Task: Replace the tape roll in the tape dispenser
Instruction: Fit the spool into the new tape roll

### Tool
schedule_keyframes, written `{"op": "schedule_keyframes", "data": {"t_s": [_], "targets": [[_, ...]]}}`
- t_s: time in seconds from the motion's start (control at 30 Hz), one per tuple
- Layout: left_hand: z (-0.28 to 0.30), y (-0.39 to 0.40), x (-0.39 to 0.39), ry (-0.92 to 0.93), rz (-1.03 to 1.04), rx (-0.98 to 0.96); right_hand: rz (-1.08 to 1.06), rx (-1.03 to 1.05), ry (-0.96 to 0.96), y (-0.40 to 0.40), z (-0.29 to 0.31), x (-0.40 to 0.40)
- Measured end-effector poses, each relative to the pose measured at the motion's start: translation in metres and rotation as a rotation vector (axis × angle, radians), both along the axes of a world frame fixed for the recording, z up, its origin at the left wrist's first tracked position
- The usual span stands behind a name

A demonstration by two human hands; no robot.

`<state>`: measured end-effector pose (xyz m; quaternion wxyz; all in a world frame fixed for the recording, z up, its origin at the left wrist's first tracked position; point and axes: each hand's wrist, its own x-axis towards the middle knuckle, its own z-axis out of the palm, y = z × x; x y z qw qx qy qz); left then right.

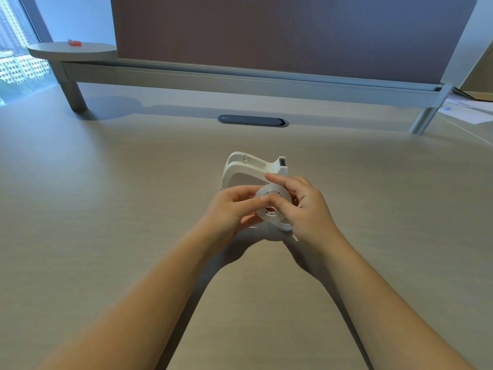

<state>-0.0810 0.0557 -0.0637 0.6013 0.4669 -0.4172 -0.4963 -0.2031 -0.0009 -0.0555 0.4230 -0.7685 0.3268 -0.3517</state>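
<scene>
A white tape dispenser [250,170] stands on the desk just beyond my hands, its open cradle facing up and its cutter at the right end. In front of it I hold a white round tape roll on its hub [272,206] above the desk. My left hand [230,209] pinches the roll's left side, with the thumb across its face. From the right, my right hand [306,206] wraps around the roll, index finger stretched over its top edge. The far side of the roll is hidden behind my fingers.
The beige desk [106,196] stretches wide on both sides. A dark oval cable cover [253,120] sits behind the dispenser. A grey partition screen [280,36] stands at the back on metal legs. Papers [466,110] lie at the far right. A small red object [74,43] rests on a round shelf.
</scene>
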Motion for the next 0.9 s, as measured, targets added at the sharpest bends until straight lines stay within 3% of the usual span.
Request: {"op": "schedule_keyframes", "data": {"t_s": [0.53, 0.9], "targets": [[-0.0001, -0.0016, 0.0000, -0.026, 0.039, -0.063, -0.002, 0.319, -0.167, -0.0014, 0.0034, -0.0048], [-0.0034, -0.0038, -0.0030, -0.148, 0.148, -0.086, 0.022, 0.230, -0.088, -0.0009, 0.0034, -0.0043]]}}
